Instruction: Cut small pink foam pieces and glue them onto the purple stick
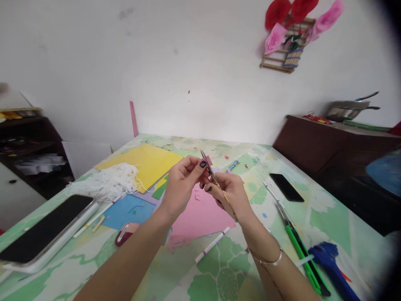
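Above the pink sheet [200, 217], my two hands meet in the middle of the table. My right hand [232, 192] is closed round a pair of scissors [213, 175], their blades pointing up and away and a gold handle running back along the palm. My left hand [184, 179] pinches a small pink piece of paper [209, 160] right beside the blades. Part of that piece is hidden behind fingers and scissors. Tiny pink scraps [197, 195] lie on the sheet below.
Left are a yellow sheet [147, 161], white strings [115, 182], a blue sheet [128, 211] and a large phone-like device [46, 228]. A white marker [213, 244] lies in front. On the right are a black phone [286, 187], a green cutter [300, 246] and a blue glue gun [332, 267].
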`<state>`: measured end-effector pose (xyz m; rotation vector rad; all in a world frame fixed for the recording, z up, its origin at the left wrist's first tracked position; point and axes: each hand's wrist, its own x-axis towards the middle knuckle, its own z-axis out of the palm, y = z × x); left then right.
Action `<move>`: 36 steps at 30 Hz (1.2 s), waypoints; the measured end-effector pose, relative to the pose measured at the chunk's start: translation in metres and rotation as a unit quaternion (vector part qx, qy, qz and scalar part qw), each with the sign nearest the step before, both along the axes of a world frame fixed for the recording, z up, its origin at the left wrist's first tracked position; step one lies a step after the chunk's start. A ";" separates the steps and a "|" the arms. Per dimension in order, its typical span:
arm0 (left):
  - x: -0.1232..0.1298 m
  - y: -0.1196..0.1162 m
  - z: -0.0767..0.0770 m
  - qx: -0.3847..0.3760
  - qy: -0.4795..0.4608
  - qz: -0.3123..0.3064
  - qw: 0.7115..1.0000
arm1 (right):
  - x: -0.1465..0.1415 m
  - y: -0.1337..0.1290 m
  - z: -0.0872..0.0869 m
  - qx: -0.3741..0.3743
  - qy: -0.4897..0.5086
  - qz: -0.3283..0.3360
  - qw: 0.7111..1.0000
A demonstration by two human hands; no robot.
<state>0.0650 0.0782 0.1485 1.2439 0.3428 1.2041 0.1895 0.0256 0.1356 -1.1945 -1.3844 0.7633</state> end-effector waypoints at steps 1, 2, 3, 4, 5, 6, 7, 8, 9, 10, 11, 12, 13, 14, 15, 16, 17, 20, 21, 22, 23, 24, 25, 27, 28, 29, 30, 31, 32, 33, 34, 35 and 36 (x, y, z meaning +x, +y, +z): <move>0.000 0.000 0.000 0.001 0.000 0.002 1.000 | 0.000 0.000 0.000 0.000 -0.002 0.000 1.000; 0.000 0.000 0.000 0.003 0.002 0.002 1.000 | 0.000 0.000 0.000 -0.001 -0.004 0.000 1.000; 0.000 0.000 0.000 0.005 0.003 0.002 1.000 | 0.000 0.000 0.000 -0.002 -0.006 0.000 1.000; 0.000 0.000 0.000 0.007 0.005 0.003 1.000 | 0.000 -0.001 0.000 -0.003 -0.009 0.000 1.000; 0.000 0.000 0.000 0.007 0.007 0.005 1.000 | 0.000 -0.001 0.000 -0.003 -0.012 0.000 1.000; 0.000 0.000 0.000 0.007 0.009 0.006 1.000 | 0.001 -0.001 0.000 -0.003 -0.014 0.000 1.000; 0.000 0.000 0.001 0.006 0.010 0.007 1.000 | 0.001 -0.001 0.000 -0.003 -0.016 0.000 1.000; 0.000 0.000 0.001 0.005 0.010 0.009 1.000 | 0.001 -0.001 0.000 -0.003 -0.020 -0.001 1.000; 0.000 0.000 0.001 0.003 0.009 0.010 1.000 | 0.001 -0.001 0.000 -0.003 -0.023 -0.001 1.000; 0.000 0.000 0.001 0.001 0.008 0.011 1.000 | 0.002 -0.001 0.000 -0.004 -0.026 -0.002 1.000; 0.000 0.000 0.001 0.001 0.007 0.011 1.000 | 0.002 -0.001 0.000 -0.004 -0.030 -0.003 1.000; 0.000 0.001 0.001 0.001 0.007 0.012 1.000 | 0.002 -0.001 0.000 -0.005 -0.033 -0.004 0.999; 0.000 0.001 0.001 0.001 0.008 0.013 1.000 | 0.002 0.000 0.000 -0.005 -0.035 -0.005 0.999; 0.000 0.001 0.001 0.003 0.009 0.013 1.000 | 0.003 0.000 0.000 -0.005 -0.037 -0.006 0.999; 0.000 0.001 0.000 0.004 0.010 0.011 1.000 | 0.003 0.000 0.000 -0.004 -0.037 -0.006 0.999; 0.000 0.001 0.000 0.005 0.011 0.011 1.000 | 0.003 0.000 0.000 -0.003 -0.037 -0.006 0.999; -0.001 0.001 0.000 0.005 0.011 0.011 1.000 | 0.002 0.000 0.000 -0.002 -0.037 -0.007 0.999; -0.001 0.002 0.000 0.002 0.010 0.011 1.000 | 0.002 0.000 0.001 -0.006 -0.040 -0.009 0.999; -0.001 0.002 0.000 0.002 0.010 0.011 1.000 | 0.002 0.000 0.001 -0.008 -0.041 -0.009 0.999; -0.001 0.002 0.000 0.003 0.010 0.011 1.000 | 0.002 0.000 0.001 -0.009 -0.042 -0.009 0.999; -0.001 0.002 0.000 0.004 0.010 0.010 1.000 | 0.002 0.000 0.001 -0.010 -0.042 -0.008 0.999; -0.001 0.003 0.000 0.005 0.010 0.009 1.000 | 0.002 0.000 0.001 -0.010 -0.043 -0.009 0.999; -0.001 0.003 -0.001 0.007 0.010 0.009 1.000 | 0.002 0.000 0.000 -0.009 -0.044 -0.009 0.999; 0.000 0.003 -0.001 0.009 0.009 0.008 1.000 | 0.003 0.000 0.000 -0.009 -0.047 -0.013 0.999; 0.000 0.003 -0.001 0.010 0.009 0.008 1.000 | 0.003 0.000 -0.001 -0.009 -0.048 -0.013 0.999; 0.000 0.003 -0.001 0.009 0.009 0.008 1.000 | 0.003 0.000 -0.001 -0.009 -0.047 -0.012 0.999; 0.000 0.003 -0.001 0.008 0.010 0.009 1.000 | 0.003 0.000 -0.001 -0.009 -0.046 -0.011 0.999; 0.000 0.003 -0.001 0.007 0.010 0.008 1.000 | 0.003 0.000 -0.001 -0.009 -0.044 -0.010 0.999; -0.001 0.003 -0.001 0.006 0.010 0.008 1.000 | 0.003 0.000 -0.001 -0.009 -0.043 -0.009 0.999; -0.001 0.003 -0.001 0.006 0.011 0.008 1.000 | 0.003 0.000 -0.001 -0.009 -0.043 -0.010 0.999; -0.001 0.003 -0.001 0.006 0.011 0.008 1.000 | 0.003 0.001 -0.001 -0.010 -0.044 -0.010 0.999; -0.001 0.003 -0.001 0.006 0.011 0.008 1.000 | 0.003 0.001 -0.001 -0.011 -0.045 -0.010 0.999; -0.001 0.003 -0.001 0.007 0.012 0.008 1.000 | 0.003 0.000 -0.001 -0.012 -0.047 -0.010 0.999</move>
